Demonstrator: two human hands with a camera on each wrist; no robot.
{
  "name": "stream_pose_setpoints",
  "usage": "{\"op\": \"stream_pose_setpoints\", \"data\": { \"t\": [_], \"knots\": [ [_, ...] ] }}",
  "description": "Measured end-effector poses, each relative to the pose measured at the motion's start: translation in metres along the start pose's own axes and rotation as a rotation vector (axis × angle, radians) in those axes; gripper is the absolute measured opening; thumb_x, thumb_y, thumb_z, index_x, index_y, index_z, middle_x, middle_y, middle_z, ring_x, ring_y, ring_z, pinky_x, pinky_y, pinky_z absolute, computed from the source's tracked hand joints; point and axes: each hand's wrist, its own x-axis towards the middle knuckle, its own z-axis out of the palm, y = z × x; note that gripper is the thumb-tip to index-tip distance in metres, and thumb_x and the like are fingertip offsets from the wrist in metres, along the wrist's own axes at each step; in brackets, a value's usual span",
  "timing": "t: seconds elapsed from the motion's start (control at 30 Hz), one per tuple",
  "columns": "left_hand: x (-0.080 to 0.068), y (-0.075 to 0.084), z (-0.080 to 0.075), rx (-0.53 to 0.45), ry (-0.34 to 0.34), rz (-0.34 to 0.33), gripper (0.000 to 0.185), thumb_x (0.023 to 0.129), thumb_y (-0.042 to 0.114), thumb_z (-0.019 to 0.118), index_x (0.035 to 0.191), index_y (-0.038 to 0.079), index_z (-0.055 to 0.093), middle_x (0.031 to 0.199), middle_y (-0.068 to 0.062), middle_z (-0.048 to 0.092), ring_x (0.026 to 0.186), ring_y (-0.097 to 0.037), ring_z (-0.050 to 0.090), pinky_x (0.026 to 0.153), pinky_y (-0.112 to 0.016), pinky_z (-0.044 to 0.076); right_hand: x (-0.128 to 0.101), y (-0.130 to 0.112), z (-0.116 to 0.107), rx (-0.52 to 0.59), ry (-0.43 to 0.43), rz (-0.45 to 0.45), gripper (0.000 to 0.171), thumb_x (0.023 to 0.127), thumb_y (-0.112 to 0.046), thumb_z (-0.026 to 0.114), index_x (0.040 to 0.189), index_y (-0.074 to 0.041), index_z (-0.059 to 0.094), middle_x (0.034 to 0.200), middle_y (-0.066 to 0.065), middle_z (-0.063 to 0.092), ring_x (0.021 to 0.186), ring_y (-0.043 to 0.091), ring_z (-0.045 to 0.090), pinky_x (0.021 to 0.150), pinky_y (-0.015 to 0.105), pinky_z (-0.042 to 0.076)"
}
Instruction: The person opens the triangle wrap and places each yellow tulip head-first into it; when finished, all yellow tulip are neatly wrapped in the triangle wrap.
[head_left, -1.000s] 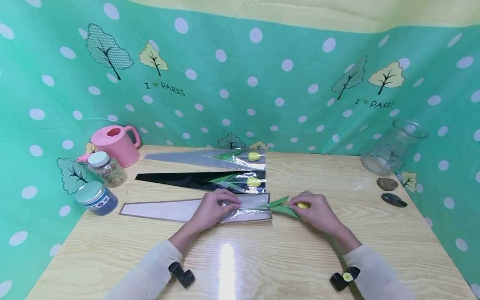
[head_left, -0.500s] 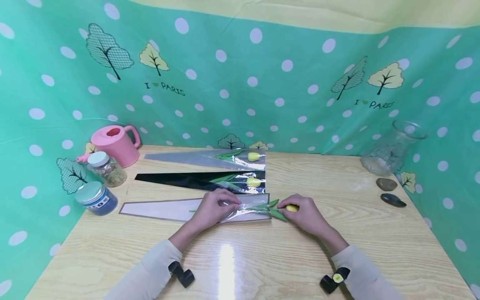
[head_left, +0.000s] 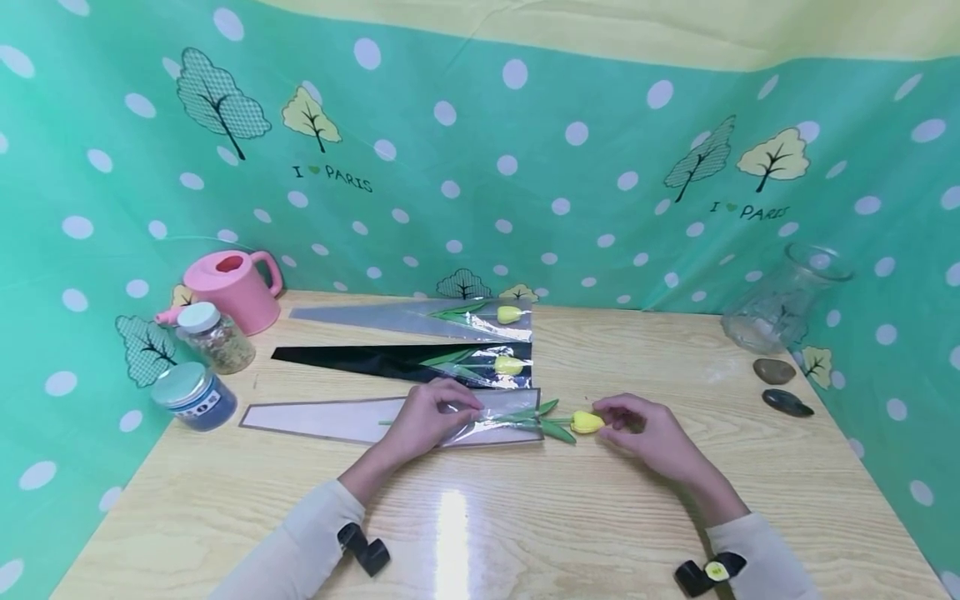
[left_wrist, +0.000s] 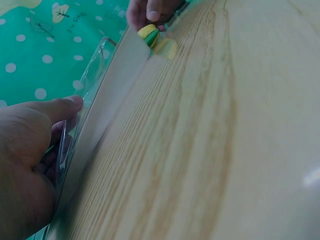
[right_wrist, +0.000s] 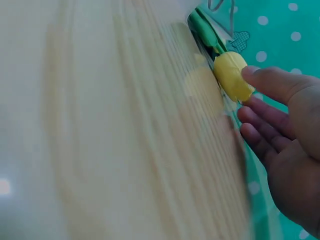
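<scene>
A yellow tulip (head_left: 587, 422) lies with its stem inside a clear-fronted, pale flower sleeve (head_left: 322, 418) with a dark border. Its bloom and parts of its green leaves (head_left: 558, 431) stick out of the sleeve's right end. My left hand (head_left: 431, 418) pinches the sleeve's clear film between thumb and fingers; in the left wrist view the film (left_wrist: 92, 80) stands lifted off the pale backing. At the bloom's tip is my right hand (head_left: 648, 433), with thumb and fingers loosely spread. The right wrist view puts the thumb against the bloom's side and the fingertips just past its end.
Behind lie a black sleeve (head_left: 360, 361) and a grey sleeve (head_left: 352, 317), each with a yellow tulip inside. A pink watering can (head_left: 240, 292) and two jars (head_left: 217, 342) stand at left. A glass vase (head_left: 772, 308) and two dark stones (head_left: 774, 370) are at right.
The right hand has moved left with the tulip, sliding its stem further into the sleeve, then drawn back right and loosened at the bloom's tip. The left hand has stayed put.
</scene>
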Motion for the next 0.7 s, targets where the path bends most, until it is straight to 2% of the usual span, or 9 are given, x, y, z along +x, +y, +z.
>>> {"op": "stream_pose_setpoints", "data": {
  "t": [0.1,0.33,0.7],
  "knots": [
    [0.0,0.0,0.0,0.001,-0.003,-0.001,0.013,0.085,0.022,0.086,0.095,0.03,0.083,0.102,0.014,0.076,0.108,-0.011,0.065,0.095,-0.031,0.051,-0.002,0.002,0.003,-0.004,-0.001,-0.008,0.03,0.09,-0.022,0.082,0.118,-0.018,0.075,0.111,0.001,0.074,0.094,0.004,0.065,0.084,0.021,0.057],
    [0.0,0.0,-0.002,0.002,-0.005,0.009,0.013,0.085,0.022,0.085,0.095,0.031,0.083,0.102,0.014,0.076,0.108,-0.011,0.066,0.095,-0.031,0.05,0.002,0.0,0.009,-0.026,0.032,-0.044,0.021,0.09,-0.015,0.081,0.11,-0.019,0.076,0.104,-0.001,0.075,0.088,0.004,0.064,0.079,0.021,0.057],
    [0.001,0.001,0.0,-0.002,-0.016,0.008,0.015,0.085,0.021,0.085,0.095,0.032,0.082,0.104,0.014,0.075,0.109,-0.01,0.065,0.101,-0.037,0.049,0.007,-0.018,0.023,0.007,0.043,0.018,0.019,0.09,-0.015,0.08,0.109,-0.018,0.077,0.109,0.001,0.076,0.093,0.007,0.068,0.083,0.021,0.058]
  ]
}}
